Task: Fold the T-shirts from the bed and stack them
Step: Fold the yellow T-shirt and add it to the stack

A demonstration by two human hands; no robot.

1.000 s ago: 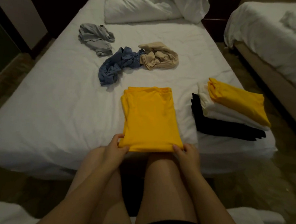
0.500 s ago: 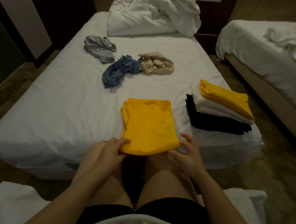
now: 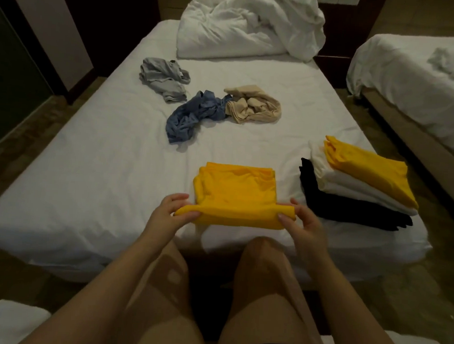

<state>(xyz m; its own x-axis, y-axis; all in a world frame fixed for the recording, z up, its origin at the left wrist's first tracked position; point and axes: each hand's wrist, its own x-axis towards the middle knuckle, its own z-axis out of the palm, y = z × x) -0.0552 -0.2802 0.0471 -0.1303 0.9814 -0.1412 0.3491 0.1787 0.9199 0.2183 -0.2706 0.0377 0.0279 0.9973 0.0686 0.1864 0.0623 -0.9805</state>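
**Grip.** The left hand (image 3: 174, 213) and the right hand (image 3: 301, 224) are each clamped on a near corner of the yellow T-shirt (image 3: 235, 191). The cloth is pinched between thumb and curled fingers on both sides. The near edge appears to be raised off the mattress and rolled slightly over. The far part of the garment lies flat on the bed (image 3: 88, 163), close to its foot edge and directly ahead of the person's knees.

**Step in hand.** The shirt is already narrowed to a rectangle. A last fold of the near edge toward the far edge is judged to be under way.

**Surroundings.** Just to the right of the held shirt, and apart from it, the stack (image 3: 352, 190) is seen. It has a black shirt (image 3: 338, 208) at the bottom, a white shirt (image 3: 334, 183) in the middle and a second yellow shirt (image 3: 369, 170) on top. Farther up the bed three crumpled garments lie unfolded. A blue shirt (image 3: 194, 115) touches a beige shirt (image 3: 251, 104), and a grey shirt (image 3: 163, 79) lies a little apart to the left. A rumpled duvet (image 3: 251, 21) is heaped at the head.

**Progress.** Three shirts are stacked and a fourth is nearly folded but not yet placed. Three are left untouched, so the task is judged to be about half done.
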